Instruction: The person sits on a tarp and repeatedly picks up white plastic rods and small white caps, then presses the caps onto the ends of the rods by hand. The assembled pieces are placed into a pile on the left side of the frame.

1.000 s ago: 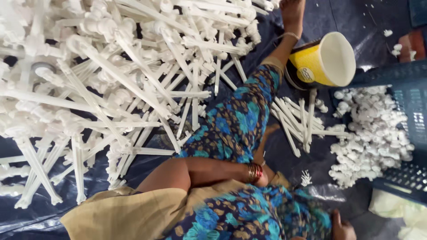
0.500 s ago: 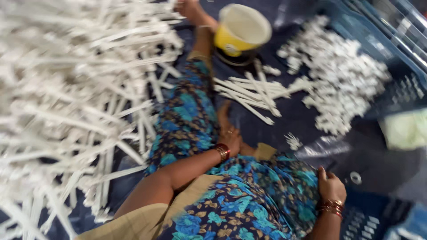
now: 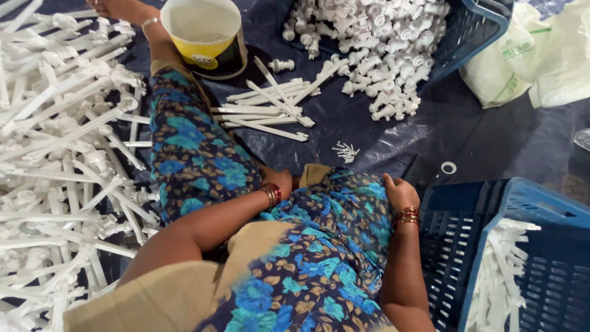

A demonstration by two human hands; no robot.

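I sit on a dark tarp (image 3: 485, 138) in blue flowered cloth, one leg stretched out toward a yellow and black bucket (image 3: 206, 38). My left hand (image 3: 283, 181) is tucked into my lap against that leg, its fingers hidden. My right hand (image 3: 399, 192) rests on my bent knee with nothing seen in it, next to a blue crate (image 3: 528, 200). A small bunch of white plastic rods (image 3: 270, 104) lies on the tarp beyond my lap, out of touch of both hands.
A big heap of white rods with fittings (image 3: 61, 154) fills the left. A second blue crate (image 3: 485, 27) spills small white fittings (image 3: 381, 55) at the top. White bags (image 3: 541, 61), a white ring (image 3: 448, 167) and tiny white pins (image 3: 347, 150) lie nearby.
The view has swung right and down, bringing the near crate and the bags into sight. My right hand stays on my knee and my left hand stays in my lap.
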